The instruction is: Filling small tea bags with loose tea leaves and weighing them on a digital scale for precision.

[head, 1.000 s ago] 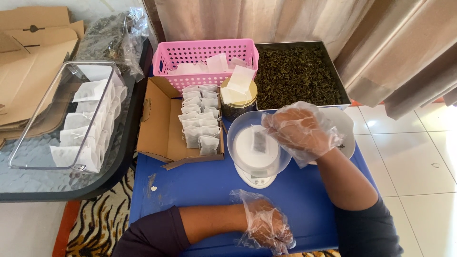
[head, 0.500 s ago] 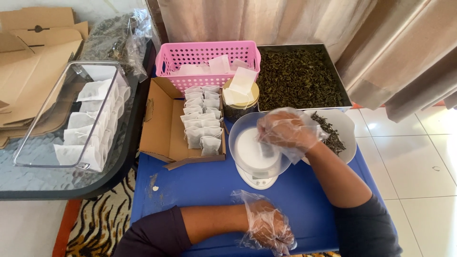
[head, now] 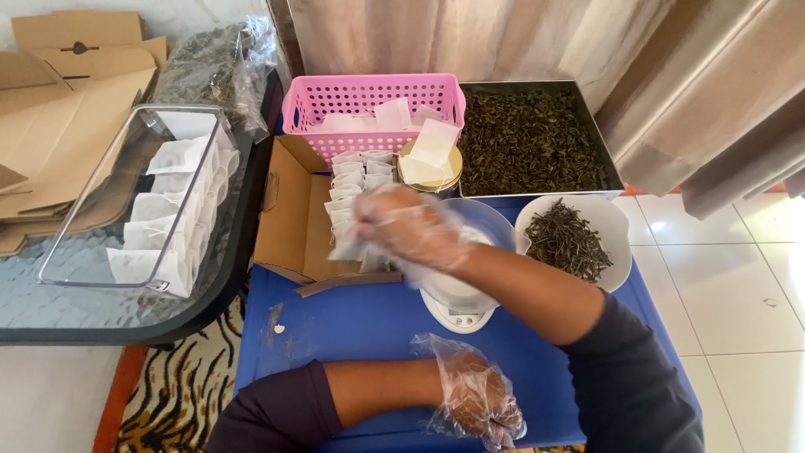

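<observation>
We saw the right hand (head: pixel 411 231), in a clear plastic glove, reaching over the cardboard box (head: pixel 289 226) of filled tea bags (head: pixel 348 189), its fingers pinching a small white bag (head: pixel 345 248) at the front of the rows. The left hand (head: pixel 474 398), also gloved, rested on the blue table (head: pixel 352 327) with fingers curled loosely, holding nothing, near the small scale (head: pixel 457 306).

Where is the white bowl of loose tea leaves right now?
In the head view, the white bowl sits on the blue table at the person's right, just in front of the metal tray of leaves and beside the scale.
</observation>
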